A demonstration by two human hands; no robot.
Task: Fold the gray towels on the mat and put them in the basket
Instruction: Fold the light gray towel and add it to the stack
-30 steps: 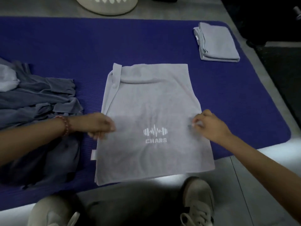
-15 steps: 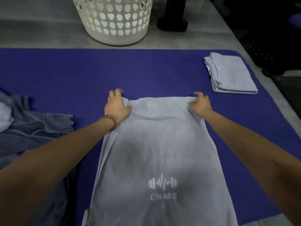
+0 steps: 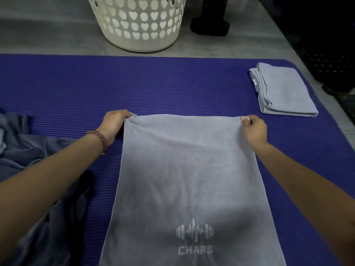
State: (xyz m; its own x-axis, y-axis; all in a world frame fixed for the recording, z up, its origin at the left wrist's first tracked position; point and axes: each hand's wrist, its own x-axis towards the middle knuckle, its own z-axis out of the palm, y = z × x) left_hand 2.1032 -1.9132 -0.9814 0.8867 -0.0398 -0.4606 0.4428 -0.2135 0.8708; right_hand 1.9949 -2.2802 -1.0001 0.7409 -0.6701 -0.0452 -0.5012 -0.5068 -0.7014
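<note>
Since the picture half a second before, the left hand (image 3: 113, 124) had gone from lying flat on the far left corner of the flat grey terry towel with a white barbell logo (image 3: 188, 169) to gripping that corner. The turned-over strip along the towel's left edge was gone, so its far edge ran straight.

On my feed the left hand's fingers were curled round the far left corner. The right hand (image 3: 253, 129) pinched the far right corner between thumb and curled fingers. Both corners looked raised a little, with soft creases sagging across the cloth between them. The rest of the towel lay spread on the ribbed blue-violet foam mat (image 3: 172, 83), its near end running out of the bottom of the view. The logo and the word CHARS sat toward that near end.

A dark red beaded bracelet (image 3: 98, 137) circled the left wrist, just left of the towel. Further left of the towel, a rumpled heap of darker grey cloth (image 3: 28, 154) lay on the mat, partly under my view of the left forearm. Beyond the towel and to its right, well apart from it, a folded light grey towel (image 3: 284, 91) rested on the mat. Straight beyond the towel, past the mat's far edge, the white plastic basket with heart-shaped holes (image 3: 138, 22) stood on the pale tiled floor (image 3: 48, 31). A black stand base (image 3: 210, 25) stood beyond the towel too, beside the basket.
</note>
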